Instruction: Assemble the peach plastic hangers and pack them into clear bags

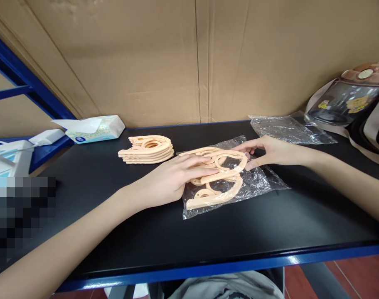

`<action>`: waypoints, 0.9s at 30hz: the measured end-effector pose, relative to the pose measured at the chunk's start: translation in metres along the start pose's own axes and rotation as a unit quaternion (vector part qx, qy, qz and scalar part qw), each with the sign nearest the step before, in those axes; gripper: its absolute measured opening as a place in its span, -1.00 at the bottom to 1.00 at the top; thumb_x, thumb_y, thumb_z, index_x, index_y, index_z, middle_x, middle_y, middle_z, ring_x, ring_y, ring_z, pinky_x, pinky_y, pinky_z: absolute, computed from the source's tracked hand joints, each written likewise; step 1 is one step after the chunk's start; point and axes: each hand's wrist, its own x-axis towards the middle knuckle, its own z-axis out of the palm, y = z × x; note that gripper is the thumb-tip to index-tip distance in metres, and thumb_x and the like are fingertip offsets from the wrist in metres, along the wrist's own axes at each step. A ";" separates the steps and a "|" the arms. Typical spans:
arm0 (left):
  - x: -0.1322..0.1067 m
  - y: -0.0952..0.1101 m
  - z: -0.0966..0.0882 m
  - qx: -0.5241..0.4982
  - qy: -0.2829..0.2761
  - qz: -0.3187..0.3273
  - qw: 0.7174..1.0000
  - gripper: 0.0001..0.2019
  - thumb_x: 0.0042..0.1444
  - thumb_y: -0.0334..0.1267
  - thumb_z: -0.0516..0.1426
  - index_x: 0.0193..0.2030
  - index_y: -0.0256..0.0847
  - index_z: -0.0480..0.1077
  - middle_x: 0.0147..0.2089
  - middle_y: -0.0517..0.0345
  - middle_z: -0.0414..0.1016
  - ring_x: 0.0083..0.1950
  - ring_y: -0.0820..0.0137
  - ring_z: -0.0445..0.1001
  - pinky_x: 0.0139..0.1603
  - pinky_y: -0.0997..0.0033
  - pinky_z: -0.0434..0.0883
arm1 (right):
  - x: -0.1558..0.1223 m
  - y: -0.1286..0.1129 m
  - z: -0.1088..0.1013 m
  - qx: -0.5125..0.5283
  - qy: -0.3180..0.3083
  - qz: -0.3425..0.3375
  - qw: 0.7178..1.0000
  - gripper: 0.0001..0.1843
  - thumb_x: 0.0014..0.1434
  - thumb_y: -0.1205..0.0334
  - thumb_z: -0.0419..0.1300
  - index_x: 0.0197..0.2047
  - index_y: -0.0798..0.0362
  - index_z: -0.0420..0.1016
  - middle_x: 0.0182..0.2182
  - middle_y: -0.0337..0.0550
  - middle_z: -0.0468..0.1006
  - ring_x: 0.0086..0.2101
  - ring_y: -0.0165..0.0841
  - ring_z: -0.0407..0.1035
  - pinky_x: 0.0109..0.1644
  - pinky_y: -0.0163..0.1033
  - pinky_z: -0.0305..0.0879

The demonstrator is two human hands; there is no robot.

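Observation:
A clear plastic bag [264, 182] lies on the black table [121, 224], and inside it sit peach-coloured plastic hanger pieces [222, 189]. My left hand [173, 176] rests flat on the pieces at the bag's left opening, fingers stretched out. At the bag's far right side my right hand [267, 151] pinches the plastic film between thumb and fingers. A second stack of the same peach pieces [147, 150] lies loose to the left, behind my left hand.
A tissue pack [94, 128] sits at the back left beside white boxes [11, 160]. Another empty clear bag [289, 128] lies at the back right, next to a dark bottle with a copper lid [348, 97]. Cardboard stands behind the table.

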 end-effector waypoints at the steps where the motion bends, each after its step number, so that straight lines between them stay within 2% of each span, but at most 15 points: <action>1: 0.000 0.000 0.000 -0.001 -0.001 -0.002 1.000 -0.22 -0.03 -0.73 -0.10 0.31 -0.05 0.25 0.40 0.17 0.17 0.41 0.35 0.10 0.36 0.19 0.17 | 0.001 -0.001 0.002 0.004 -0.004 0.003 1.000 -0.40 0.04 -0.07 0.33 0.17 -0.22 0.46 -0.29 -0.28 0.56 -0.35 -0.35 0.29 -0.26 -0.21 0.26; 4: 0.000 -0.001 0.000 -0.008 -0.003 -0.004 1.000 -0.21 -0.01 -0.73 -0.11 0.32 -0.01 0.24 0.41 0.18 0.15 0.41 0.34 0.09 0.36 0.17 0.18 | 0.001 -0.002 0.005 0.024 -0.026 0.004 0.999 -0.39 0.11 -0.07 0.27 0.23 -0.20 0.39 -0.38 -0.30 0.49 -0.40 -0.38 0.23 -0.32 -0.25 0.21; 7: 0.000 -0.002 -0.001 -0.017 0.007 0.007 1.000 -0.25 0.05 -0.71 -0.13 0.31 0.00 0.24 0.41 0.19 0.14 0.42 0.32 0.09 0.35 0.13 0.19 | 0.001 -0.003 0.007 0.048 -0.042 -0.014 0.998 -0.41 0.16 -0.05 0.23 0.25 -0.18 0.37 -0.32 -0.28 0.51 -0.37 -0.38 0.26 -0.26 -0.23 0.22; 12: 0.003 -0.003 0.001 -0.054 0.028 0.001 0.998 -0.35 0.15 -0.66 -0.16 0.29 -0.05 0.28 0.39 0.15 0.19 0.40 0.31 0.14 0.36 0.12 0.18 | 0.001 -0.008 0.012 0.064 -0.019 -0.016 0.998 -0.41 0.17 -0.04 0.22 0.25 -0.13 0.37 -0.36 -0.27 0.46 -0.37 -0.38 0.26 -0.26 -0.24 0.22; 16: 0.003 -0.004 0.001 -0.104 0.051 -0.012 0.993 -0.45 0.26 -0.56 -0.17 0.35 -0.12 0.15 0.38 0.10 0.19 0.37 0.36 0.20 0.36 0.25 0.20 | 0.001 -0.011 0.018 0.070 -0.013 -0.008 0.997 -0.38 0.15 -0.06 0.24 0.24 -0.07 0.37 -0.37 -0.26 0.41 -0.38 -0.40 0.24 -0.29 -0.26 0.19; 20: 0.001 -0.004 0.001 -0.121 0.044 -0.049 0.990 -0.48 0.30 -0.50 -0.14 0.36 -0.08 0.08 0.36 0.11 0.22 0.31 0.34 0.26 0.31 0.30 0.24 | 0.002 -0.010 0.023 0.073 0.002 0.001 0.997 -0.35 0.11 -0.09 0.26 0.24 -0.06 0.36 -0.42 -0.29 0.33 -0.43 -0.41 0.18 -0.34 -0.27 0.16; 24: 0.001 -0.002 0.001 -0.103 0.036 -0.071 0.991 -0.55 0.36 -0.29 -0.05 0.37 -0.06 0.09 0.32 0.06 0.26 0.25 0.25 0.32 0.27 0.24 0.27 | 0.003 -0.009 0.025 0.074 0.010 -0.012 0.997 -0.37 0.15 -0.09 0.22 0.25 -0.06 0.35 -0.40 -0.27 0.37 -0.41 -0.39 0.22 -0.29 -0.25 0.20; 27: 0.002 0.000 0.000 -0.092 0.031 -0.084 0.992 -0.52 0.35 -0.11 0.02 0.37 -0.03 0.09 0.30 0.02 0.28 0.23 0.19 0.32 0.23 0.19 0.28 | 0.003 -0.009 0.026 0.081 0.004 -0.021 0.996 -0.37 0.16 -0.11 0.20 0.25 -0.07 0.35 -0.36 -0.25 0.43 -0.38 -0.36 0.28 -0.24 -0.23 0.24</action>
